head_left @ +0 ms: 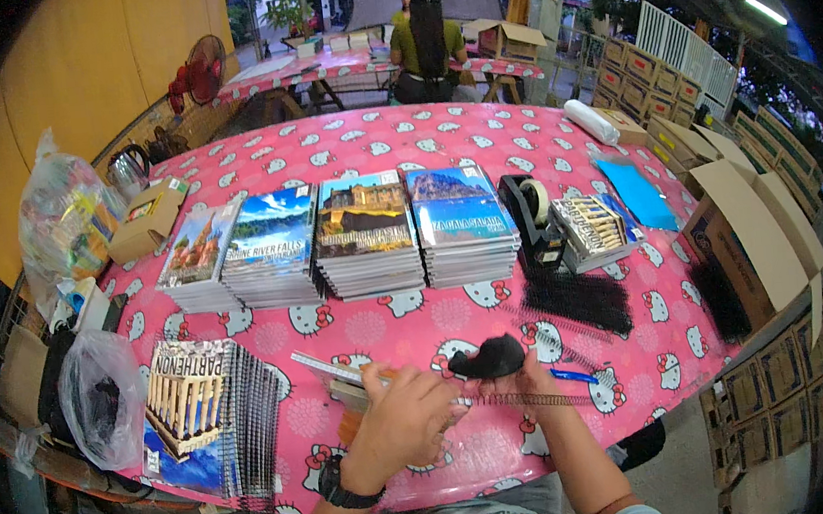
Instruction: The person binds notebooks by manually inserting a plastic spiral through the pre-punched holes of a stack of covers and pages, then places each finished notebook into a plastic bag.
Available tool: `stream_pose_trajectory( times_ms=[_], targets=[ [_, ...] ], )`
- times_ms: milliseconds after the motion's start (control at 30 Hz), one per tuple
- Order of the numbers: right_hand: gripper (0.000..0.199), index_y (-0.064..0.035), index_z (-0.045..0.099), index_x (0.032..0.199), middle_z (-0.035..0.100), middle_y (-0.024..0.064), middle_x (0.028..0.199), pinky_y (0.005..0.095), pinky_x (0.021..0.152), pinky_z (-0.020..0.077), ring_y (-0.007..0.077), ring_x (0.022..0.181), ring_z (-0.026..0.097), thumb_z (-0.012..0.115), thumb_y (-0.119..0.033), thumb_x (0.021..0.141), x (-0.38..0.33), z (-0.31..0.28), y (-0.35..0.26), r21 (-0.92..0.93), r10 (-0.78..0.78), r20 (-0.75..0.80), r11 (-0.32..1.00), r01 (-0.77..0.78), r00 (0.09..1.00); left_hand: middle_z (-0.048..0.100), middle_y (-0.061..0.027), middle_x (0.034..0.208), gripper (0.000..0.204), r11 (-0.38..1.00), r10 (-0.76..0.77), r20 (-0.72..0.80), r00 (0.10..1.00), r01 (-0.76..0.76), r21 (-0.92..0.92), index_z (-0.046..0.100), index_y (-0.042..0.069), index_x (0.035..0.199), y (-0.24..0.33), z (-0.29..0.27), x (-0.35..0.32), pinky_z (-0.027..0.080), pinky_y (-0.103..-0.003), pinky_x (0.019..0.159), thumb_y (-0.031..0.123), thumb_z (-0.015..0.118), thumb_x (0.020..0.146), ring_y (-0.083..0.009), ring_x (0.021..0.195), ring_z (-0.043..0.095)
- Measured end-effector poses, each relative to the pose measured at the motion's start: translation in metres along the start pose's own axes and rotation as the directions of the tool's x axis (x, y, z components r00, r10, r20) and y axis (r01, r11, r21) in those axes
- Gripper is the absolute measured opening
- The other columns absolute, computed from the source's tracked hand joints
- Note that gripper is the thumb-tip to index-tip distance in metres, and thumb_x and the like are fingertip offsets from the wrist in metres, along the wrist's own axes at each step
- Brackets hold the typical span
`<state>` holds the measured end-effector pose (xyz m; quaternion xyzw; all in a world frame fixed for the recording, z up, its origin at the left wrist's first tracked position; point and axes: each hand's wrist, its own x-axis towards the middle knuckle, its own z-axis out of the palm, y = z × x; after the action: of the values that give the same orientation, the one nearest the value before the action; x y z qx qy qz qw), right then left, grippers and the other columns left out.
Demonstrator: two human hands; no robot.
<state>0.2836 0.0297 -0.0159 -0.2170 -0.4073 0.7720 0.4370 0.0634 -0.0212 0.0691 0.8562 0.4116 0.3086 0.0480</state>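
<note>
Four book stacks (372,275) standing in a row across the table (489,133)

At the table's near side, the left hand (406,414) and the right hand (530,379) are sitting in front of the row, and an object (487,358) is lying in the right hand. A tape dispenser (540,246) is standing just right of the row, with a smaller stack (593,229) beside it and a sheet (639,193) lying farther right. Binding coils (577,303) are lying before them. A spiral-bound pile (205,412) is resting front left, a plastic bag (106,401) to its left. A carton (748,247) is standing by the right edge. Behind everything, a second table (346,67) is standing.
</note>
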Motion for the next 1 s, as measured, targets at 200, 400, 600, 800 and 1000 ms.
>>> stream_pose_trajectory(
  times_ms=[200, 400, 600, 800, 1000],
  targets=[
    [0.078, 0.0008, 0.053, 0.119, 0.055, 0.0179, 0.119, 0.0338, 0.086, 0.0459, 0.0223, 0.104, 0.056, 0.058, -0.064, 0.076, 0.009, -0.013, -0.031, -0.136, 0.058, 0.268, 0.99, -0.022, 0.962, 0.06, 0.0004, 0.09, 0.03, 0.989, -0.143, -0.155, 0.977, 0.135, -0.06, 0.063, 0.013, 0.098, -0.009, -0.004, -0.008, 0.021, -0.051, 0.098, 0.027, 0.07, 0.071, -0.0195, 0.087, 0.054],
    [0.065, 0.0028, 0.064, 0.104, 0.057, 0.0203, 0.116, 0.039, 0.096, 0.0376, 0.0295, 0.112, 0.052, 0.059, -0.056, 0.077, 0.013, 0.028, -0.055, -0.636, 0.034, 0.194, 0.765, 0.1, 0.98, 0.06, 0.0008, 0.088, 0.043, 0.99, -0.134, -0.213, 0.968, 0.12, -0.077, 0.059, 0.012, 0.103, -0.012, 0.001, -0.011, 0.022, -0.048, 0.1, 0.023, 0.076, 0.065, -0.0191, 0.085, 0.056],
    [0.072, 0.0025, 0.067, 0.098, 0.058, 0.0219, 0.114, 0.0406, 0.096, 0.0374, 0.0306, 0.107, 0.055, 0.057, -0.064, 0.073, 0.024, 0.041, -0.068, -0.919, 0.114, 0.058, 0.393, 0.008, 0.992, 0.06, -0.0031, 0.085, 0.057, 0.983, -0.181, -0.208, 0.961, 0.171, -0.066, 0.057, 0.01, 0.107, -0.011, -0.003, -0.01, 0.018, -0.051, 0.104, 0.025, 0.081, 0.058, -0.0218, 0.086, 0.058],
    [0.058, 0.0002, 0.065, 0.104, 0.06, 0.0187, 0.111, 0.0401, 0.094, 0.0388, 0.0288, 0.107, 0.055, 0.059, -0.052, 0.079, 0.029, 0.046, -0.064, -0.81, 0.119, 0.187, 0.58, 0.085, 0.975, 0.06, -0.0035, 0.084, 0.062, 0.974, -0.225, -0.232, 0.947, 0.208, -0.094, 0.055, 0.009, 0.112, -0.02, 0.0, -0.015, 0.009, -0.055, 0.108, 0.025, 0.081, 0.059, -0.0223, 0.089, 0.058],
    [0.053, 0.0, 0.068, 0.099, 0.062, 0.0184, 0.107, 0.0367, 0.089, 0.042, 0.0264, 0.101, 0.058, 0.061, -0.049, 0.08, 0.036, 0.053, -0.067, -0.658, 0.03, 0.414, 0.701, 0.276, 0.91, 0.06, -0.0018, 0.086, 0.071, 0.959, -0.269, -0.21, 0.94, 0.24, -0.153, 0.049, 0.009, 0.12, -0.021, -0.001, -0.017, 0.006, -0.055, 0.108, 0.025, 0.081, 0.059, -0.0224, 0.091, 0.058]
  ],
)
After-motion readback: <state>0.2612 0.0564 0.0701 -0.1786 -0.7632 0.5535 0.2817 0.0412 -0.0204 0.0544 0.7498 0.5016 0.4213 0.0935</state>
